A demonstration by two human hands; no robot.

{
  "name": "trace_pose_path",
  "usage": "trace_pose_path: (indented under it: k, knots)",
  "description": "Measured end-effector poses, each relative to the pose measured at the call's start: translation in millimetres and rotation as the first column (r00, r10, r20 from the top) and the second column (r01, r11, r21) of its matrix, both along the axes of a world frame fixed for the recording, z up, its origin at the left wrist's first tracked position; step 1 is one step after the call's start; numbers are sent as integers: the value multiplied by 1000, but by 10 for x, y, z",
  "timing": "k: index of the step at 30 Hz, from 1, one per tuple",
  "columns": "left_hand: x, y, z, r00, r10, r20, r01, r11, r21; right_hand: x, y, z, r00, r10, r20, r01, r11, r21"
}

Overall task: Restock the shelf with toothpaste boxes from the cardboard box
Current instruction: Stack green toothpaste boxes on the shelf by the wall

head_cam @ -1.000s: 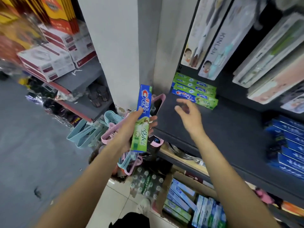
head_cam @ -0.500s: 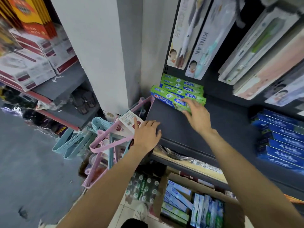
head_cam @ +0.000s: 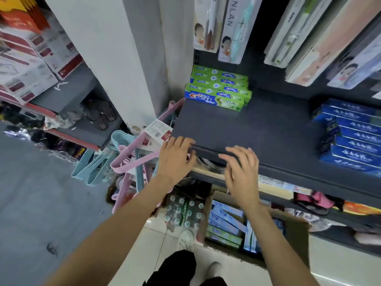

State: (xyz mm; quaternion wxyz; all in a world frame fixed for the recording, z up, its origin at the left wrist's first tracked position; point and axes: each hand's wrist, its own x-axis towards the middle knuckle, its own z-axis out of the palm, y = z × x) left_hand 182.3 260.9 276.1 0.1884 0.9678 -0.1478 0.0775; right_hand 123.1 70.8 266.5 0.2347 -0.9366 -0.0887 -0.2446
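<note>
A stack of green and blue toothpaste boxes [head_cam: 218, 88] lies at the back left corner of the dark grey shelf [head_cam: 268, 131]. My left hand [head_cam: 176, 157] rests with relaxed fingers on the shelf's front left corner, holding nothing. Empty too, my right hand [head_cam: 241, 172] hovers at the shelf's front edge with its fingers spread. Below on the floor stands the open cardboard box [head_cam: 294, 230] with several toothpaste boxes [head_cam: 226, 226] inside.
Dark blue boxes [head_cam: 352, 137] are stacked at the shelf's right. Toothbrush packs [head_cam: 228, 27] hang above. Pink and blue hangers [head_cam: 132, 159] stick out left of the shelf. A pack of bottles [head_cam: 183, 211] sits on the floor beside the cardboard box.
The green toothpaste box left my left hand and now lies on the stack at the back. My right hand drew back from the stack to the shelf's front edge.
</note>
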Motion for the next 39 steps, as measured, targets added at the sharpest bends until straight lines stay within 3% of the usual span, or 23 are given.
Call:
trace_pose_path:
  k: [2, 5, 8, 11, 13, 17, 22, 26, 30, 33, 36, 39]
  knots:
    - [-375, -20, 18, 994, -97, 55, 104, 986, -134, -661, -158, -100, 994, 69, -79, -68, 998, 15]
    - [-963, -133, -67, 935, -352, -39, 337, 917, -213, -1461, -521, -267, 946, 23, -323, -35, 999, -30]
    - [-1419, -424, -387, 812, -533, -237, 506, 846, -168, -1918, -1020, -570, 701, -53, -711, -10, 996, -84]
    - [-1652, -860, -922, 705, -466, -534, 508, 858, -78, -2147, -1563, -1015, 467, -137, -874, 70, 991, -118]
    - [-1695, -1153, -1399, 644, -364, -673, 492, 870, 0, -2244, -1808, -1361, 419, -168, -892, 177, 979, -101]
    - [-1688, -1599, -2406, 618, -205, -759, 469, 871, 147, -2218, -1953, -2141, 451, -160, -878, 365, 931, 18]
    - [-1612, -1824, -3471, 667, -222, -711, 606, 717, 344, -2001, -1808, -3146, 453, -106, -885, 355, 932, 71]
    - [-1590, -1867, -4094, 660, -359, -660, 719, 558, 415, -1873, -1639, -3904, 216, -64, -974, 347, 938, 16]
    - [-1655, -1885, -4440, 611, -381, -694, 779, 448, 439, -1813, -1473, -4354, -10, 4, -1000, 611, 792, -3]
    - [-1722, -1852, -4550, 577, -356, -736, 796, 447, 408, -1711, -1410, -4458, -83, 128, -988, 715, 698, 31]
    - [-1754, -1781, -4591, 581, -357, -732, 798, 425, 426, -1675, -1369, -4463, -92, 178, -980, 773, 633, 43]
    - [-1695, -1721, -4610, 578, -339, -742, 800, 417, 432, -1589, -1453, -4396, -37, 103, -994, 714, 699, 46]
